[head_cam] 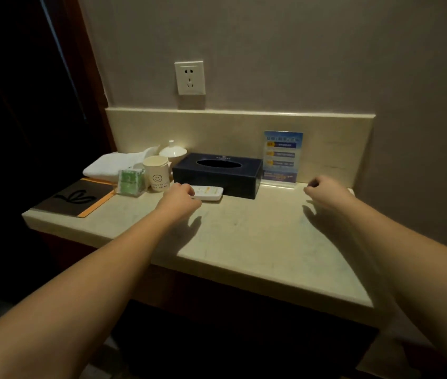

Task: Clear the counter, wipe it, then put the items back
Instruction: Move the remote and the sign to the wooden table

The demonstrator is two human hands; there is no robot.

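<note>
Right now your pale stone counter [257, 242] runs from near left to far right, with its front and right parts bare. At the far middle sits the dark tissue box [218, 173], and to its right an acrylic sign holder [281, 157] stands against the backsplash. On the far left lies a dark folder [76, 198] with an orange edge, and behind it a folded white towel [113, 165]. Between the folder and the tissue box stand a smiley-face cup [157, 173], a clear holder of green packets [131, 181] and, farther back, a white lidded cup [172, 152]. Your left hand [181, 194] is closed over the left end of the white remote [208, 192], which lies just in front of the tissue box. Your right hand [326, 190] hovers, loosely curled and holding nothing, near the sign holder.
</note>
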